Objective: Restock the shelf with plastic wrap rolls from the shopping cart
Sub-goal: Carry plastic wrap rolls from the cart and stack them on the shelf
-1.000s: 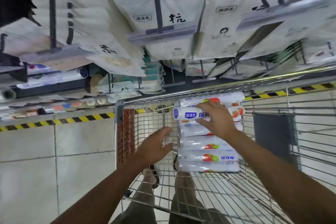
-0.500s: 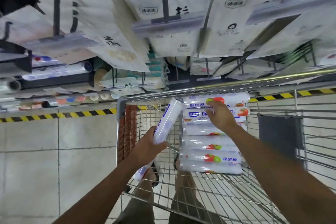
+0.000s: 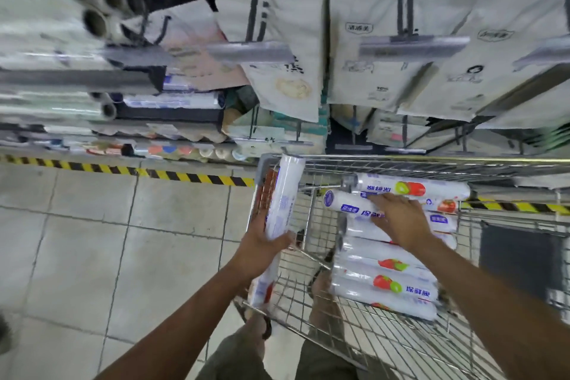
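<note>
My left hand (image 3: pixel 260 248) grips a white plastic wrap roll (image 3: pixel 282 194) held nearly upright over the left side of the wire shopping cart (image 3: pixel 401 163). My right hand (image 3: pixel 398 219) lies on a second roll (image 3: pixel 348 202) near the top of a stack of several rolls (image 3: pixel 385 284) in the cart, fingers curled over it. That roll sticks out to the left of the stack. The shelf (image 3: pixel 77 80) with rolls stacked end-on stands at the upper left, blurred.
White bags (image 3: pixel 367 40) hang on hooks above the cart. A yellow-black striped strip (image 3: pixel 123 168) runs along the shelf base. Grey tiled floor (image 3: pixel 92 256) lies left of the cart. My legs show through the cart's mesh bottom.
My left hand took a roll from the right hand and swung it upright to the cart's left side. My right hand moved onto another roll in the stack. The view shifted left.
</note>
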